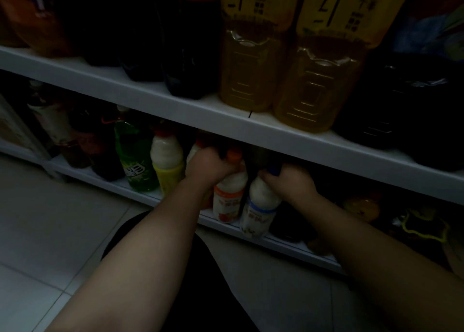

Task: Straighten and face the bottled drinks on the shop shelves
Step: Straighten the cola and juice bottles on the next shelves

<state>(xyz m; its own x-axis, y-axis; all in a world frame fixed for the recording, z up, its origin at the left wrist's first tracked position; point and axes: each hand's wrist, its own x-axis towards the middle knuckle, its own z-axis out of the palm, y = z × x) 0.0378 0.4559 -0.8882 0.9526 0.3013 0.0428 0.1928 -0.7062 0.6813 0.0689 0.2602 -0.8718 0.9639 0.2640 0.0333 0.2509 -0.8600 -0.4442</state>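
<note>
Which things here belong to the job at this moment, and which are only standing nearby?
In the job: left hand, orange-capped bottle, right hand, blue-capped bottle.
Only nearby: green bottle, yellow-labelled bottle, big yellow bottles, floor tiles.

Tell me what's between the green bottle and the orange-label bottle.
Head view: a yellow-label white bottle, then another white bottle half hidden by the left hand.

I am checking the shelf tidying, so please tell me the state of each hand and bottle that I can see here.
Left hand: grips the neck of the orange bottle.
Orange bottle: capped, upright on the lower shelf, label forward.
Right hand: grips the neck of the blue bottle.
Blue bottle: capped, seems slightly tilted, at the shelf's front.
Green bottle: upright, untouched.
Tea bottles: upright on the upper shelf, side by side.
</note>
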